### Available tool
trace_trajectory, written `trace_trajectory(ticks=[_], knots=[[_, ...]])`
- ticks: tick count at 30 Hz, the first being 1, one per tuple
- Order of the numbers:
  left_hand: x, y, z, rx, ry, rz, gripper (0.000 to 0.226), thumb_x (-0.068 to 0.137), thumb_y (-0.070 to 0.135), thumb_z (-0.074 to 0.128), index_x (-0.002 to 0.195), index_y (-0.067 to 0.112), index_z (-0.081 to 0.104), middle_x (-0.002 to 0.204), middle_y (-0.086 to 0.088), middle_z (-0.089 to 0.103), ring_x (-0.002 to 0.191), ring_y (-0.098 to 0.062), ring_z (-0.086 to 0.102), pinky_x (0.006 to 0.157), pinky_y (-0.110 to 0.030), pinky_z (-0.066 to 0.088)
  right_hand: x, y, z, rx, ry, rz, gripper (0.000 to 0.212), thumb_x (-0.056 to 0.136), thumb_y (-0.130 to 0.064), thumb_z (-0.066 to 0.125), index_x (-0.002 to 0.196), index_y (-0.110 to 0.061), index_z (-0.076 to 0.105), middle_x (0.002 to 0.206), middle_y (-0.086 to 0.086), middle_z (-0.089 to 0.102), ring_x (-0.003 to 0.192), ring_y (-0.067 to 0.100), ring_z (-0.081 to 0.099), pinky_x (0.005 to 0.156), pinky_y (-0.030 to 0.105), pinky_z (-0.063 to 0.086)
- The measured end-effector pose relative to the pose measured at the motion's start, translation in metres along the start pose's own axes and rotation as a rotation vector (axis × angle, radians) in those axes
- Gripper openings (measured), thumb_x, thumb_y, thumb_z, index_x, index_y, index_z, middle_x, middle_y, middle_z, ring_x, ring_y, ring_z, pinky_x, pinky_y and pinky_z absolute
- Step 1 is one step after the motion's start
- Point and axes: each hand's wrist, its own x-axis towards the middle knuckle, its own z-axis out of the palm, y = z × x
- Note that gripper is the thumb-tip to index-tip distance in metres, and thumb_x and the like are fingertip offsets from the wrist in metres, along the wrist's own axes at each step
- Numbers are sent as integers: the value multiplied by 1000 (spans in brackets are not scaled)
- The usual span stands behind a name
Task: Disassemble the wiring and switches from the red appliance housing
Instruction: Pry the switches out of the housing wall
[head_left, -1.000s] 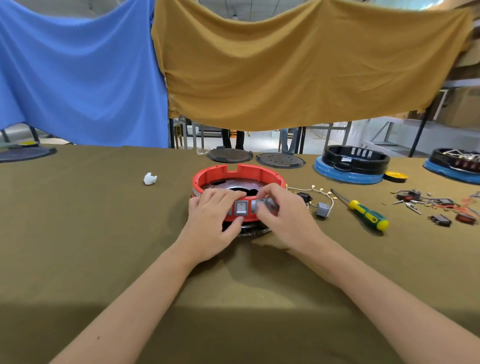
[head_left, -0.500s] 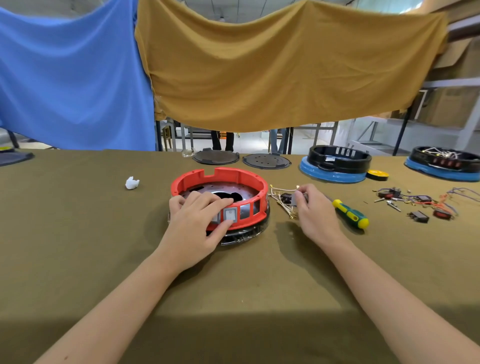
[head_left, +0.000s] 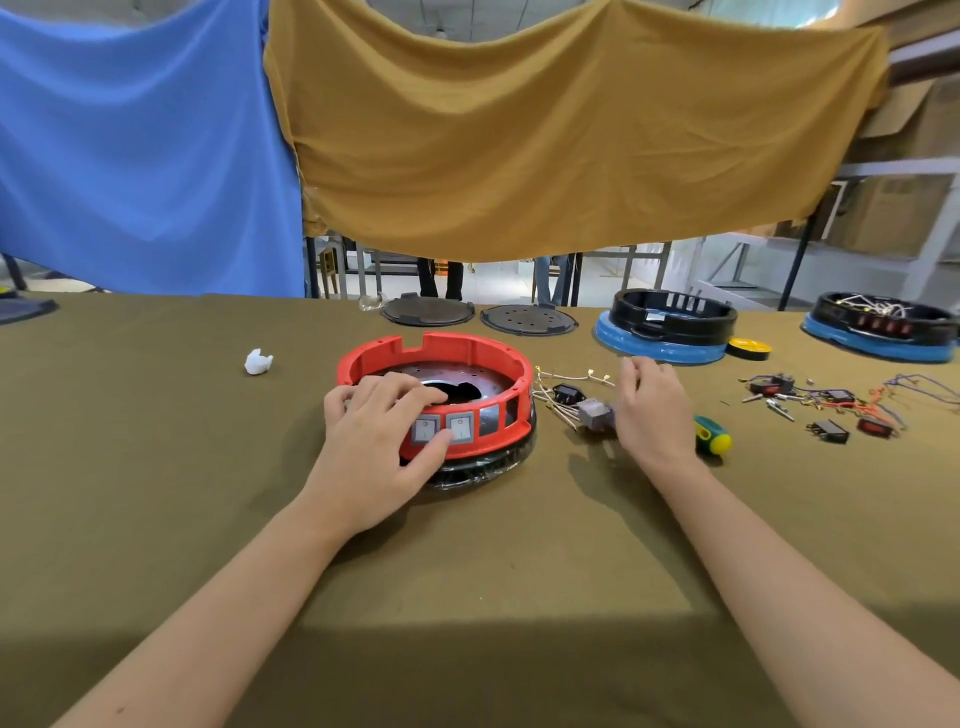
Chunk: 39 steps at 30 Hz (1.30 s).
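An olive-covered bench (head_left: 156, 519) fills the lower frame, with blue and mustard cloths hanging across the top. At centre sits the red appliance housing (head_left: 467, 353), a ring on a black base, with two grey rocker switches (head_left: 444, 428) seated in its front wall and empty slots to their right. The left hand (head_left: 379, 447) grips the housing's near rim, fingers curled over the top edge and thumb pressed just below the switches. The right hand (head_left: 652, 415) is right of centre with fingers loosely spread, holding nothing, just beside a freed grey switch (head_left: 595, 414) and its wires (head_left: 558, 400) lying next to the housing. A green and yellow screwdriver (head_left: 711, 435) lies partly hidden behind that hand, and more loose switches (head_left: 831, 415) are scattered at far right. The next step is probably freeing the two seated switches: keep the housing pinned with the left hand, squeeze each switch's side clips from inside, and push outward squarely so the tabs do not snap.
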Motion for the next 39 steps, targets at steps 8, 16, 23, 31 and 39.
trace_trajectory(ticks=[8, 16, 23, 31, 39], knots=[[2, -3, 2, -43, -1, -14, 37, 92, 51, 40, 114, 32, 64, 106, 16, 55, 103, -6, 50, 98, -32, 21, -19, -19, -3, 236, -2, -214, 35, 105, -11, 41, 139, -12, 47, 108, 3, 62, 98, 12, 56, 83, 22, 42], [3, -6, 1, -121, -15, -6, 27, 96, 38, 43, 113, 32, 63, 107, 20, 53, 109, -1, 46, 106, -31, 17, -35, -32, 2, 185, -148, -572, 15, 100, -20, 57, 107, -10, 66, 86, -6, 57, 73, -1, 50, 69, 16, 36], [2, -2, 2, -138, -31, 38, 36, 90, 52, 42, 113, 30, 58, 108, 19, 52, 110, -4, 47, 108, -31, 17, -49, -47, 5, 132, -221, -772, 37, 94, -31, 66, 125, -12, 63, 117, 1, 52, 97, 8, 56, 82, 24, 51], [1, 0, -1, -156, -21, 73, 31, 86, 52, 49, 107, 30, 56, 103, 19, 50, 105, -5, 46, 104, -32, 21, -57, -57, 8, 4, -127, -1005, 29, 92, -28, 69, 111, -6, 69, 106, 6, 64, 91, 19, 62, 74, 31, 53], [-1, 2, -1, -150, -32, 80, 33, 87, 55, 50, 107, 29, 56, 102, 19, 50, 106, -4, 44, 109, -41, 26, -62, -58, 5, -40, -2, -1072, 28, 93, -21, 64, 109, 0, 71, 103, 13, 66, 85, 24, 63, 68, 36, 55]])
